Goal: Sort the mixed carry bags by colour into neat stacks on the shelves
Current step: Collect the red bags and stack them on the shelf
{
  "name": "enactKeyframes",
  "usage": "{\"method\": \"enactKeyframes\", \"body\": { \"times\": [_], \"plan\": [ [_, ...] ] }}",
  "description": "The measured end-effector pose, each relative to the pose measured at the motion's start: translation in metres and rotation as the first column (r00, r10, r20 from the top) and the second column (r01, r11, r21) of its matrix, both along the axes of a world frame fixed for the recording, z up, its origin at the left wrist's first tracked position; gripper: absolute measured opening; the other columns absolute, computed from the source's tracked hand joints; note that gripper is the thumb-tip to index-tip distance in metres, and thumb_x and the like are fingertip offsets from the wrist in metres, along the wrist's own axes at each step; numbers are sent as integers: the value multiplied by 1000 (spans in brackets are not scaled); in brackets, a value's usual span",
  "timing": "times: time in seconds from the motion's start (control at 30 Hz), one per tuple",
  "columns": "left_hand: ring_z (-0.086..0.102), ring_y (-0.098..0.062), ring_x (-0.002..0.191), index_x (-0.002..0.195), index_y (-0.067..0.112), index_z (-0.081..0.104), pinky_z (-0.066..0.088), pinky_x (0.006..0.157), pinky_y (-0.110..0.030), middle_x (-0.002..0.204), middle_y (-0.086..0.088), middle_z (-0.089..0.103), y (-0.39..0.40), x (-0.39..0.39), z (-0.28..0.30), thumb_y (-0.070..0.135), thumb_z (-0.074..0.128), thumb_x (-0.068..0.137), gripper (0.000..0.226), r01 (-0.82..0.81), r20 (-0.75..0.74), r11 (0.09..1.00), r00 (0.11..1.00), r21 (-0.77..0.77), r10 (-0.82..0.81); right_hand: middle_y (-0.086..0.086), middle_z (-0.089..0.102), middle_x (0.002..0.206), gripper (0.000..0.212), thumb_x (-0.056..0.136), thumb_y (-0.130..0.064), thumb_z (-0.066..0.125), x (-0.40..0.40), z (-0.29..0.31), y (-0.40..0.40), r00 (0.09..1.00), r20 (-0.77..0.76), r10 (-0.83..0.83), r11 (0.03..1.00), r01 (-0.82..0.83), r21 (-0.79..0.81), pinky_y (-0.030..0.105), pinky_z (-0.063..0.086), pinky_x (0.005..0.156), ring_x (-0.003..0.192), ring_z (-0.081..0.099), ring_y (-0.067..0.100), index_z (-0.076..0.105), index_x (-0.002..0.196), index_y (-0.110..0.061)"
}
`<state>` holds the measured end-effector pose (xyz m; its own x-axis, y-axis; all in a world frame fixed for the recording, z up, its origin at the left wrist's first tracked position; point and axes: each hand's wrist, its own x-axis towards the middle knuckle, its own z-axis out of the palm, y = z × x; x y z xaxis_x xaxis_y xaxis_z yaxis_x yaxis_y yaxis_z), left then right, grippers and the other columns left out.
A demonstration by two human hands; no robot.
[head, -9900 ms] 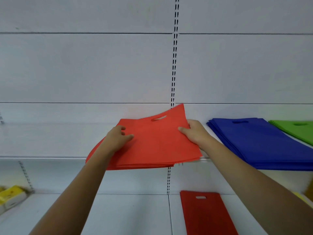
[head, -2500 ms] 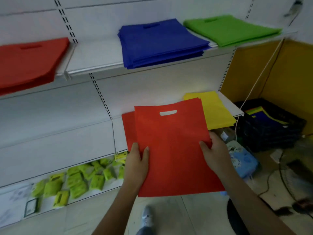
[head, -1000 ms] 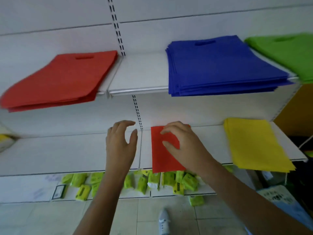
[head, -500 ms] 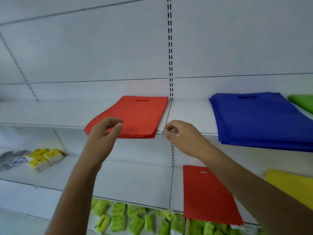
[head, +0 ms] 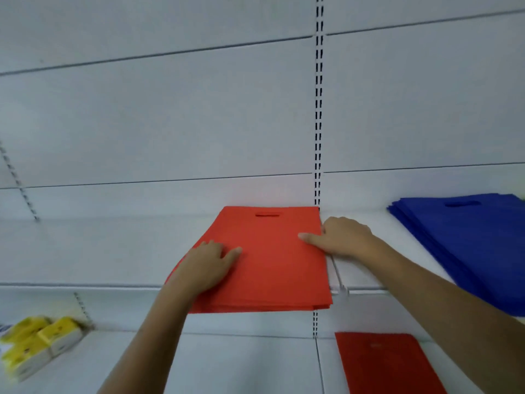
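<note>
Resting at far left on the lower shelf [head: 119, 362], a few blurred yellow packets [head: 34, 342] have no part in the sorting. Further right, on the upper shelf [head: 369, 268], lies the orange-red stack of bags [head: 272, 260], flat, matte sheets of what looks like non-woven fabric, each rectangular with a slot handle cut near the far edge. The left hand [head: 208, 265] lies on the stack's left side with fingers [head: 211, 247] extended and flat against the fabric, likely to steady the limp sheets. The right hand [head: 341, 237] grips the stack's right edge, thumb on top and fingers [head: 331, 227] curled at the edge, probably to square the layers, whose near ends overhang the shelf lip. Below it, one darker red bag [head: 383, 365] lies alone on the lower shelf. At far right sits the thick blue stack [head: 466, 240], edges slightly fanned.
</note>
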<state>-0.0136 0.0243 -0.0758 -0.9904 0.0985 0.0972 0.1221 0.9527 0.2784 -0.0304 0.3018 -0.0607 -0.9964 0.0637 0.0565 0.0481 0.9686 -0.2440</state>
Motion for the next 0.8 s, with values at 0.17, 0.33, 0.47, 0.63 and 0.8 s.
{"method": "enactKeyframes", "body": {
  "times": [0.17,0.33,0.47,0.63,0.8],
  "plan": [
    [50,-32,115,97,14,55,37,100,-40,116,-12,58,11,-2,-10,62,31,93,54,78,-87,994,993,-71,-84,-1,55,58,38,84,-44,70,-9,-2,5,1000,7,-21,892,22,-451,24,34,49,48,49,12,55,64,-14],
    [56,-25,99,97,15,56,39,81,-35,99,-3,62,11,10,-1,58,37,93,47,187,-113,982,976,6,-185,10,70,67,19,84,-21,73,-3,-13,15,993,-66,-101,745,31,-666,32,49,58,56,63,23,69,77,-4],
    [52,-21,119,131,19,53,40,98,-31,129,-1,59,10,7,2,55,42,93,53,213,-127,963,973,164,-194,9,76,88,15,86,-13,70,10,-13,15,999,-3,-48,484,21,-875,36,58,72,79,74,26,70,101,-10],
    [49,-24,124,132,11,50,36,100,-32,135,-8,54,6,-7,4,51,45,94,56,159,-98,968,985,196,-142,6,75,95,19,87,-5,68,24,-5,8,997,-83,-10,520,-65,-852,29,57,70,82,73,18,69,103,-14],
    [47,-21,129,144,14,37,36,109,-38,145,-7,45,-2,-32,7,51,59,87,72,106,-8,881,993,461,-115,-1,76,93,18,87,-13,70,32,9,9,957,-276,-91,408,-217,-887,22,56,62,80,73,13,68,103,-21]
  ]
}}
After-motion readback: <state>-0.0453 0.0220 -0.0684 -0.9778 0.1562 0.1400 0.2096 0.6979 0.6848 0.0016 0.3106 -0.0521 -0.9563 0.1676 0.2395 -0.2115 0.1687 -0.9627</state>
